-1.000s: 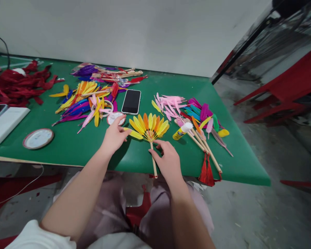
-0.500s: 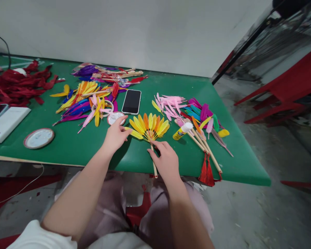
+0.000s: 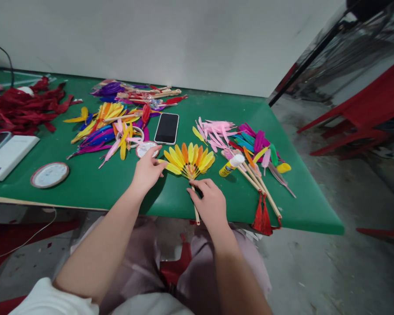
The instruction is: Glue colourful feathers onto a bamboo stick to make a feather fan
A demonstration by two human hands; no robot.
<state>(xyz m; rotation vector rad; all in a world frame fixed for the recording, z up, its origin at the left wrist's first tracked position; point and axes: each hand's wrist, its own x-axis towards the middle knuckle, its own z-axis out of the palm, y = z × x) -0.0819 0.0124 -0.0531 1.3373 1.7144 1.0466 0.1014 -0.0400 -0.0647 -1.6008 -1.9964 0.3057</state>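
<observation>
A small feather fan [image 3: 190, 159] lies on the green table, its yellow and orange feathers spread in a half circle above a thin wooden handle [image 3: 196, 212]. My left hand [image 3: 147, 170] is at the fan's left side, with thumb and fingers on the tip of the lowest yellow feather [image 3: 171, 167]. Its index finger stretches out above the feather. My right hand [image 3: 210, 199] is at the fan's base, thumb and index finger on either side of the handle's top. A yellow glue stick [image 3: 228, 167] with a white cap stands right of the fan.
On the table [image 3: 124, 183] are a phone [image 3: 167, 128], a round lid [image 3: 50, 175], a feather pile [image 3: 98, 135], dark red strips [image 3: 26, 107] and a white box [image 3: 11, 155]. Pink feathers [image 3: 216, 131] and sticks with red tassels [image 3: 262, 214] lie right. A red chair [image 3: 374, 105] stands beyond.
My right index finger has shifted slightly at the base of the fan. My left hand keeps its place at the feather, and the other things have stayed put.
</observation>
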